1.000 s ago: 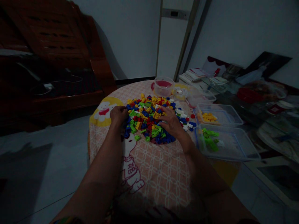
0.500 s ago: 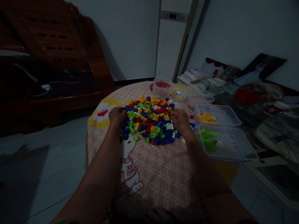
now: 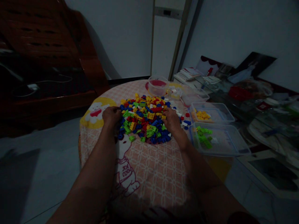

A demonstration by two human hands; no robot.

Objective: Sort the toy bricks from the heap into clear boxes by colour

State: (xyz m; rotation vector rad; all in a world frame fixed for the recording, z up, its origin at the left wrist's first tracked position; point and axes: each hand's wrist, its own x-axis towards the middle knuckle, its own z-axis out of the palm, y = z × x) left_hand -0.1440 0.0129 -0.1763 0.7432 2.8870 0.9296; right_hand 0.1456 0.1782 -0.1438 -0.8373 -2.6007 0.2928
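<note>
Dim room: a carved wooden seat [image 3: 91,67] is standing at left, beyond a round, cloth-covered table [image 3: 158,168]. A multicoloured heap of toy bricks [image 3: 142,119] is lying on the table between both hands. Left hand [image 3: 112,115]: fingers are resting curled at the heap's left edge; cannot tell whether a brick is held. Right hand [image 3: 172,121]: bent fingers are reaching into the right edge, beside yellow pieces; grip unclear. Further right, one clear tray [image 3: 223,112] is holding yellow bricks [image 3: 202,115]; a nearer tray [image 3: 233,140] is holding green bricks [image 3: 203,136].
</note>
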